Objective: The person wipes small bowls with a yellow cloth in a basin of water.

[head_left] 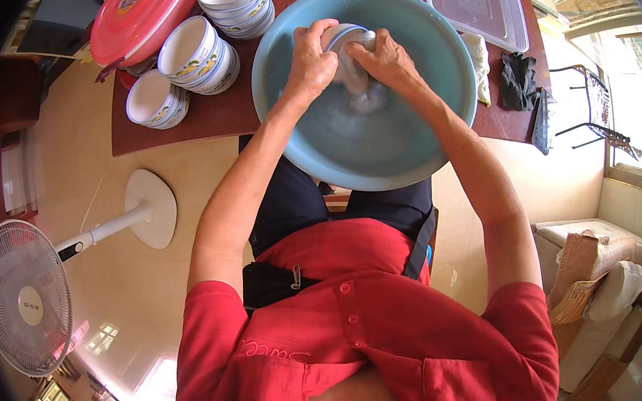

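A white ceramic bowl with a blue rim (341,33) is tilted over the water in a large blue plastic basin (353,169). My left hand (314,62) grips the bowl's left side, thumb near the rim. My right hand (385,60) is at the bowl's other side and presses a pale wet cloth (352,77) against it. The cloth hangs down towards the cloudy water, and its lower end is blurred. Fingers of both hands are partly hidden behind the bowl.
Left of the basin stand stacks of patterned bowls (195,55) and a red lidded container (136,5). Clear plastic lids (476,8), a pale cloth (476,64) and a black cloth (516,80) lie to the right on the red table (218,119). A fan (23,298) stands at lower left.
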`<state>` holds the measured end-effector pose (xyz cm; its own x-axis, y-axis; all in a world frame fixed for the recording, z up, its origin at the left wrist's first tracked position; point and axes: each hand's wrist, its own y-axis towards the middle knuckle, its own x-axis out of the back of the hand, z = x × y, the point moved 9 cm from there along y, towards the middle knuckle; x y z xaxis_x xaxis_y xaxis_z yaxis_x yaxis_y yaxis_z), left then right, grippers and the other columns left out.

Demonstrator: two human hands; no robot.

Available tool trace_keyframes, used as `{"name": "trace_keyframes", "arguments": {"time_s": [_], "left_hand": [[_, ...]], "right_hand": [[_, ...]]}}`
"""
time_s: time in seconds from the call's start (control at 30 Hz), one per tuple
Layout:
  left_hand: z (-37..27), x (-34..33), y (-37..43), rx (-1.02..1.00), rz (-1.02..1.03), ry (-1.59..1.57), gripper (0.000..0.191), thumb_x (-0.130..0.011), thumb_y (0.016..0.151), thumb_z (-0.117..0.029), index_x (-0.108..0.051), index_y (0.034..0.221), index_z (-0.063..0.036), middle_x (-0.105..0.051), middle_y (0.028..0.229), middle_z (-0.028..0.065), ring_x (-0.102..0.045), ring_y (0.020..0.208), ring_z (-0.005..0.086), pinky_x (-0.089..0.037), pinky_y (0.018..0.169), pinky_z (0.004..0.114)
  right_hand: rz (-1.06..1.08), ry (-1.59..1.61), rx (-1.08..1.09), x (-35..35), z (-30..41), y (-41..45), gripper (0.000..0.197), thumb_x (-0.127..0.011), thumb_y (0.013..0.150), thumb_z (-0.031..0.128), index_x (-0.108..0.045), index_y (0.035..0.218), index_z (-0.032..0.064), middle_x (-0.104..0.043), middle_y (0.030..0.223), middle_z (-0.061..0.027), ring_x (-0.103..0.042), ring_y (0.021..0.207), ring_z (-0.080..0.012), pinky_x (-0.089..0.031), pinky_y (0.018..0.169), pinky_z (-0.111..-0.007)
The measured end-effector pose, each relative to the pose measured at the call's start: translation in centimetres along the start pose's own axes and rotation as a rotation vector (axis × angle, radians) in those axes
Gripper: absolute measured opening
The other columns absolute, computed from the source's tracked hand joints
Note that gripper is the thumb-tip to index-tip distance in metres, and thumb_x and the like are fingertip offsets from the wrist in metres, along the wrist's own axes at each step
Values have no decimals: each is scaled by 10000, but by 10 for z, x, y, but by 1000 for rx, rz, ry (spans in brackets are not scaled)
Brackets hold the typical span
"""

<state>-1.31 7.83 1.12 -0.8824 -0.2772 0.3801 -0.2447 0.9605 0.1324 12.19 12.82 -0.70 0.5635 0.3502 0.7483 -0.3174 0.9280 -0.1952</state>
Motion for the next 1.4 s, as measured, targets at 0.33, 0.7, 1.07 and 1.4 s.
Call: {"name": "trace_keyframes", "arguments": {"time_s": [0.33,0.7,1.07,1.4], "left_hand": [[4,5,-2,29,-51,363,408,-572,773,-127,-465,1161,-63,-403,1075,244,-444,991,365,-392,871,409],[43,-27,-18,605,273,-379,490,-474,890,-417,-347,1235,-93,-393,1236,131,-464,1093,297,-501,716,530],[39,-25,-16,578,223,-590,498,-521,876,-365,-356,1218,-43,-435,1192,135,-470,1079,297,-485,733,546],[31,-19,-15,599,246,-626,453,-518,883,-350,-425,1203,-43,-476,1151,128,-500,1040,275,-475,765,538]], "right_hand": [[-110,-313,170,-7,3,-16,426,-574,719,165,-423,1080,-1,-524,917,-244,-577,841,-422,-489,762,-456],[-88,-243,689,-16,57,-37,374,-551,731,58,-432,1077,-17,-482,1077,-191,-521,964,-333,-459,812,-402],[356,494,240,-36,22,-10,309,-478,779,57,-523,1078,-8,-572,1013,-155,-573,841,-286,-470,770,-362],[508,933,196,-31,32,-20,310,-530,813,101,-548,1116,40,-550,987,-122,-548,885,-237,-437,825,-336]]}}
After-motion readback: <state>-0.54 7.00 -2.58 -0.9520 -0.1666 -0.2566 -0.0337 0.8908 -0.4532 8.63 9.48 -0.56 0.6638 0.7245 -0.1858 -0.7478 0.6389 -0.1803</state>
